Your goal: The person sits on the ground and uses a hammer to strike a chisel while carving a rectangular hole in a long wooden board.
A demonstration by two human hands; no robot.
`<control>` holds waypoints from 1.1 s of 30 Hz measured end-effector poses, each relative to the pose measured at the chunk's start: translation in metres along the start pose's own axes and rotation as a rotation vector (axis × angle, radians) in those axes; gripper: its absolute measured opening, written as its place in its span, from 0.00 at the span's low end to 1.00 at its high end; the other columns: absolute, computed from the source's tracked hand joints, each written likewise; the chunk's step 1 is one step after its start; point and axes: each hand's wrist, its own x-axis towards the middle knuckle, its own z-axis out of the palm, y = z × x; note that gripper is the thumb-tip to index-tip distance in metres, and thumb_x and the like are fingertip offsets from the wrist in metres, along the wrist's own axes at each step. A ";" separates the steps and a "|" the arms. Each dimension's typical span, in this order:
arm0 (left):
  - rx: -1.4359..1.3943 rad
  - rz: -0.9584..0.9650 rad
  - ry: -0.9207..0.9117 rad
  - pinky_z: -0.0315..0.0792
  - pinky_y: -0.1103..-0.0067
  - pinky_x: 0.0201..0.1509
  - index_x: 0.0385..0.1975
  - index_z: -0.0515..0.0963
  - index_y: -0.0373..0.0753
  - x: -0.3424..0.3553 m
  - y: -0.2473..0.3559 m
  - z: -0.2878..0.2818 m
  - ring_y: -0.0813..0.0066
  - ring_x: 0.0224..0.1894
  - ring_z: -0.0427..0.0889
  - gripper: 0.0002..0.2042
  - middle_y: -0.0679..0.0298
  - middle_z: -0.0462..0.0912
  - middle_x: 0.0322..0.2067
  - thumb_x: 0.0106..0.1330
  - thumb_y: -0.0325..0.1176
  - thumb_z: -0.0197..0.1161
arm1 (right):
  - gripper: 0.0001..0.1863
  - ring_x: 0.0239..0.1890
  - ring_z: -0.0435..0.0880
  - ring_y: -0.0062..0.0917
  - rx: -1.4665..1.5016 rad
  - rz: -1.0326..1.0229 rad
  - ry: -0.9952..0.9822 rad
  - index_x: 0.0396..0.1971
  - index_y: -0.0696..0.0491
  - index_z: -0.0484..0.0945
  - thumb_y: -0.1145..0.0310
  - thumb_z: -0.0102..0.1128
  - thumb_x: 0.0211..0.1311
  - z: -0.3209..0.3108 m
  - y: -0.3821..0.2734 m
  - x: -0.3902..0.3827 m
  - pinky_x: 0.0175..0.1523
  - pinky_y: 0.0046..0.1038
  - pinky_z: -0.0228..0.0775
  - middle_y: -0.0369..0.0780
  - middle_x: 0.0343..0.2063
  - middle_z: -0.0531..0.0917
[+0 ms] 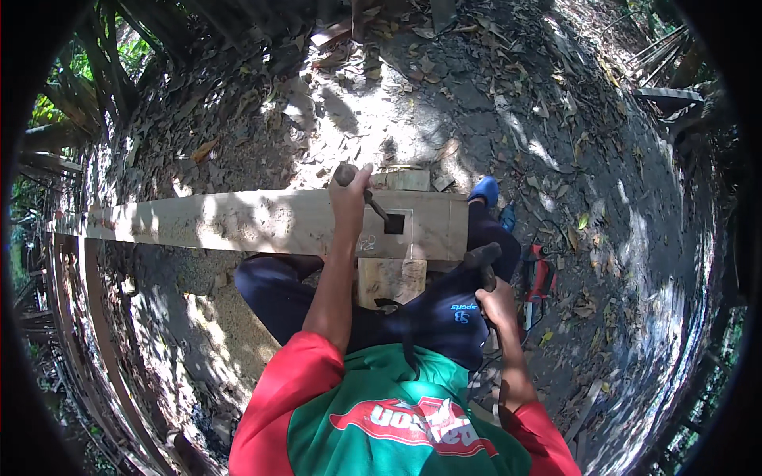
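My left hand [348, 197] is closed around a chisel [376, 208] with a thick rounded handle end. Its blade slants down to the left edge of a dark square hole [394, 224] cut in a long wooden plank [309, 226]. Pencil-like lines and light marks surround the hole. Over my right thigh, my right hand [498, 305] grips a hammer [482, 255] by its handle, with the dark head raised near the plank's right end. Whether the chisel tip touches the wood is hard to make out.
Wooden blocks [393, 279] lie under the plank between my legs. A red and black power tool [541, 274] rests on the ground to my right. Dry leaves and wood chips [341, 119] cover the dirt. Long boards [107, 341] run along the left side.
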 end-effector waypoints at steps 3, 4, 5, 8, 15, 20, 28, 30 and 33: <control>-0.261 0.040 -0.050 0.64 0.80 0.26 0.32 0.76 0.36 -0.006 0.061 0.007 0.85 0.22 0.69 0.10 0.72 0.75 0.21 0.64 0.33 0.69 | 0.10 0.17 0.81 0.28 0.006 -0.029 0.033 0.27 0.60 0.74 0.68 0.60 0.49 0.000 0.020 0.005 0.24 0.33 0.71 0.42 0.15 0.78; -0.101 0.108 -0.139 0.65 0.80 0.27 0.33 0.76 0.36 -0.009 0.072 -0.001 0.85 0.23 0.70 0.10 0.72 0.75 0.22 0.64 0.33 0.70 | 0.08 0.15 0.78 0.25 0.046 -0.040 0.021 0.25 0.58 0.72 0.70 0.60 0.49 0.001 0.015 0.004 0.22 0.30 0.69 0.38 0.14 0.76; 0.059 0.171 -0.230 0.66 0.80 0.28 0.34 0.75 0.36 -0.011 0.079 -0.008 0.86 0.24 0.70 0.11 0.72 0.75 0.22 0.65 0.34 0.70 | 0.07 0.13 0.75 0.21 0.087 -0.049 0.010 0.22 0.56 0.71 0.71 0.60 0.49 0.002 0.009 0.003 0.19 0.28 0.68 0.35 0.13 0.74; 0.281 0.245 -0.329 0.68 0.82 0.30 0.36 0.75 0.35 -0.020 0.078 -0.016 0.86 0.26 0.71 0.12 0.71 0.76 0.23 0.65 0.35 0.71 | 0.07 0.12 0.74 0.21 0.072 -0.011 -0.013 0.23 0.56 0.70 0.72 0.60 0.50 0.006 0.003 0.005 0.18 0.28 0.67 0.35 0.13 0.74; 0.278 0.233 -0.350 0.69 0.79 0.36 0.29 0.76 0.40 -0.099 0.046 0.008 0.81 0.30 0.74 0.14 0.68 0.76 0.26 0.58 0.38 0.76 | 0.08 0.14 0.78 0.25 -0.102 0.033 0.048 0.26 0.60 0.74 0.71 0.61 0.51 0.005 0.005 0.000 0.20 0.31 0.69 0.39 0.14 0.76; 0.178 0.525 -0.433 0.64 0.66 0.39 0.26 0.76 0.41 -0.144 0.013 0.023 0.59 0.31 0.74 0.14 0.64 0.74 0.26 0.53 0.37 0.77 | 0.10 0.19 0.81 0.29 -0.141 0.081 0.063 0.29 0.59 0.77 0.69 0.63 0.49 -0.002 0.041 0.009 0.27 0.34 0.72 0.41 0.18 0.79; 0.147 0.507 -0.341 0.64 0.65 0.41 0.25 0.73 0.41 -0.098 -0.041 0.015 0.58 0.33 0.73 0.14 0.63 0.71 0.26 0.54 0.35 0.76 | 0.08 0.12 0.73 0.23 -0.189 -0.107 0.136 0.25 0.56 0.73 0.71 0.64 0.48 -0.004 0.045 0.003 0.21 0.30 0.66 0.34 0.13 0.74; 0.143 0.482 -0.329 0.64 0.65 0.42 0.24 0.73 0.41 -0.091 -0.048 0.016 0.58 0.34 0.73 0.14 0.62 0.71 0.27 0.53 0.35 0.76 | 0.09 0.12 0.72 0.21 -0.110 0.022 0.067 0.24 0.55 0.72 0.70 0.65 0.50 0.001 0.003 -0.015 0.21 0.28 0.65 0.34 0.13 0.74; 0.113 0.493 -0.323 0.65 0.67 0.41 0.25 0.74 0.43 -0.081 -0.044 0.019 0.60 0.34 0.73 0.13 0.63 0.73 0.27 0.52 0.30 0.77 | 0.10 0.14 0.71 0.17 -0.101 0.053 0.045 0.24 0.55 0.71 0.72 0.67 0.53 0.002 -0.043 -0.028 0.21 0.25 0.64 0.33 0.14 0.73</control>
